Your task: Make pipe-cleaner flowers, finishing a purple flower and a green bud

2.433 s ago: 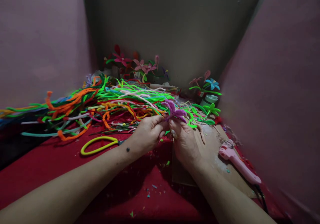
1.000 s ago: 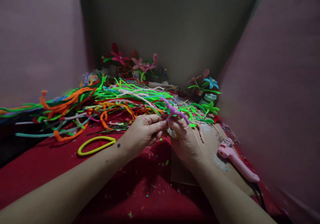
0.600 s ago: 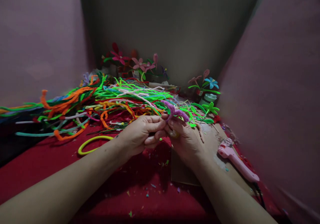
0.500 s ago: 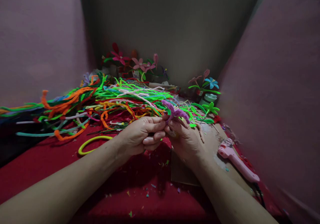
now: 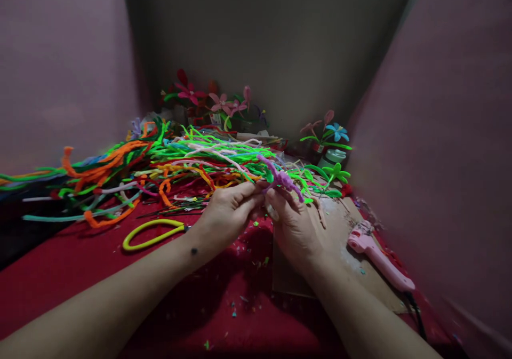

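A purple pipe-cleaner flower [image 5: 283, 180] is held between my two hands above the red tabletop. My left hand [image 5: 229, 209] is closed, its fingertips pinching at the flower's base from the left. From the right, my right hand [image 5: 291, 225] grips the same base, thumb uppermost. The fingertips meet there, so the exact spot being pinched is hidden. A bit of green shows beside the petals. Just behind the hands spreads a heap of pipe cleaners [image 5: 216, 153], mostly green, with orange, pink, red and yellow ones.
Yellow-handled scissors or pliers [image 5: 154, 234] lie left of my left wrist, partly covered. A pink glue gun [image 5: 380, 257] rests on cardboard [image 5: 344, 252] at right. Finished flowers [image 5: 224, 103] stand at the back, with a blue one [image 5: 337, 132] near a small jar [image 5: 335, 158].
My left hand has rolled over, its back now turned more upward and its lower fingers tucked out of sight. The purple flower has tilted slightly. More of the yellow handle shows.
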Action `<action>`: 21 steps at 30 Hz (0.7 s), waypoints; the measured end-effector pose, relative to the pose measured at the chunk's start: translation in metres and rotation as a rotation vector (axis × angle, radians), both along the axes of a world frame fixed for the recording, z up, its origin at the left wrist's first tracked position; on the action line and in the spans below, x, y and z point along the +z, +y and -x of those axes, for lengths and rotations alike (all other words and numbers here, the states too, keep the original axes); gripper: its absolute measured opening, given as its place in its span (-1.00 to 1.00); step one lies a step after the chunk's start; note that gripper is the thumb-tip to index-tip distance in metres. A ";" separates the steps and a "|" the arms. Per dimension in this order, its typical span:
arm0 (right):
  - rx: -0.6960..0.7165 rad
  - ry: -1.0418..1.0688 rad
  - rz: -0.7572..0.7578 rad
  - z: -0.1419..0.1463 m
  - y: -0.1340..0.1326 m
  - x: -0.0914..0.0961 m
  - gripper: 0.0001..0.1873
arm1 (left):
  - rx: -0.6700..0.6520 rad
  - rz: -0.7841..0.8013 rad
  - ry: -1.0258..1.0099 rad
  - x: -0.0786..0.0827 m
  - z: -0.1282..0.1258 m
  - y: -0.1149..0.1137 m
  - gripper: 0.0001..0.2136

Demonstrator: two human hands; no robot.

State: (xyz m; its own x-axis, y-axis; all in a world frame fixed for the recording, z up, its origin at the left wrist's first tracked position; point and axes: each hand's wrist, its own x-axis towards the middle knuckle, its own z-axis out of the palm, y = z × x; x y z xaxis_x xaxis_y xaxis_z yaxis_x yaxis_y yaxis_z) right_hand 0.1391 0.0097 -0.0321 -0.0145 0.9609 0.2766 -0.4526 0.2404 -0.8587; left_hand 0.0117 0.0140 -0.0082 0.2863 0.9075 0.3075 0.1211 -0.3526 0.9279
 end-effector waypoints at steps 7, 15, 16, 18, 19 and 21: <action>0.049 -0.051 0.032 -0.005 0.000 0.008 -0.92 | -0.296 0.540 -0.308 0.005 0.006 0.005 -0.85; 0.255 0.102 0.145 -0.008 0.015 -0.017 -0.80 | -0.561 0.718 -0.415 -0.002 0.011 0.013 -0.96; 0.241 0.111 0.144 -0.007 0.015 -0.018 -0.83 | -0.539 0.699 -0.384 0.000 0.010 0.012 -0.96; 0.184 0.117 0.129 -0.005 0.014 -0.018 -0.87 | -0.445 0.579 -0.260 0.002 0.006 0.008 -0.88; 0.153 0.108 0.117 -0.004 0.013 -0.018 -0.89 | -0.364 0.468 -0.165 0.001 0.005 0.006 -0.84; 0.082 0.069 0.080 -0.002 0.013 -0.017 -0.90 | -0.154 0.143 0.054 -0.002 0.002 0.003 -0.77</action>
State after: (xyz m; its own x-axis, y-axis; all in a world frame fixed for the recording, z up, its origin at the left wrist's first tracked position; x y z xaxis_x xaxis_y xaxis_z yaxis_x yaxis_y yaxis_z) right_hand 0.1407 0.0222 -0.0492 -0.0778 0.9763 0.2021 -0.5266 0.1319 -0.8398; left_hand 0.0098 0.0168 -0.0104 0.4371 0.8852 0.1593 0.1266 -0.2359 0.9635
